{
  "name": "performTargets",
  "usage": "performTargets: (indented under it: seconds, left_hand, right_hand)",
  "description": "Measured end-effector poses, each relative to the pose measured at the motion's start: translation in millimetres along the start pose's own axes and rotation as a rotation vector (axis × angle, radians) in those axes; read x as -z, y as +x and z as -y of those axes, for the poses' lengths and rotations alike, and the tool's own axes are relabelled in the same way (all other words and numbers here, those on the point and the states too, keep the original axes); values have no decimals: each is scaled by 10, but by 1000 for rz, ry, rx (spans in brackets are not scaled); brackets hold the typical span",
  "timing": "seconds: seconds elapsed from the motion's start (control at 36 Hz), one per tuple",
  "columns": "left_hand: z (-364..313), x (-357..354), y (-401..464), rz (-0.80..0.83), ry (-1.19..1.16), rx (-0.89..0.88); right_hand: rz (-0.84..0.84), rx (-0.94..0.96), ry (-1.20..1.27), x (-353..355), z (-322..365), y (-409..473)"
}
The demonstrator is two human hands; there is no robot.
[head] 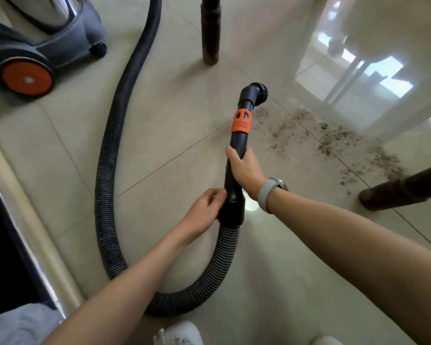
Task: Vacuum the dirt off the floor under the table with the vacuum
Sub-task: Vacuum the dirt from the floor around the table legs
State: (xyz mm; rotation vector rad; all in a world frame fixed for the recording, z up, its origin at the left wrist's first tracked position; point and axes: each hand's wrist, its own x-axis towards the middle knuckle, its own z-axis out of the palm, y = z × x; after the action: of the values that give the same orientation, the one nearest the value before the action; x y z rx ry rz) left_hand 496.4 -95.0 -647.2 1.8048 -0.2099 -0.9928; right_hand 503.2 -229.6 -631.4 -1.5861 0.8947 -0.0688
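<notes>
Pale glossy tiles (159, 135) spread beneath me. Closest in, the ribbed black hose (105, 170) loops past my forearms and joins the black wand (235, 170). My left hand (204, 210) touches the wand's wide lower collar, fingers curled against its side. My right hand (245, 170), a grey watch (269, 192) on its wrist, wraps around the wand higher up. Beyond that grip sit the orange collar (241, 120) and the round brush nozzle (255, 92), at the near edge of the scattered dirt (334, 138), which trails to the right between two dark table legs (210, 31). Farther off at the upper left stands the grey vacuum body (35, 38) with its orange wheel (26, 79).
</notes>
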Motion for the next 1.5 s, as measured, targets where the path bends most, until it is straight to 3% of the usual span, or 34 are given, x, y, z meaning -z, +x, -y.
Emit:
performTargets:
  seconds: [0.14,0.39,0.58,0.72,0.92,1.11,1.22,1.33,1.5]
  left_hand:
    - [91,-41,-58,35,57,-47]
    - [240,207,-97,-77,281,-83]
    - [268,274,-116,-194,209,7]
    - [190,277,-120,-285,195,27]
    - [119,284,-148,-171,271,21]
    - [169,108,-345,-75,350,37]
    - [121,104,-386,-58,354,56]
    - [178,134,-488,-15,210,143]
    - [229,297,-474,-40,138,145]
  right_hand:
    - [43,-37,38,-116,-123,-49]
    - [60,-155,212,-211,-8,108]
    - [307,-134,157,-450,122,90]
    - [370,-187,203,-504,199,134]
    - [309,-231,225,-412,61,197]
    - [99,-327,267,-255,36,320]
    - [238,-353,253,-288,58,300]
    - [423,-399,247,-481,24,157]
    - [455,-387,217,-718,154,166]
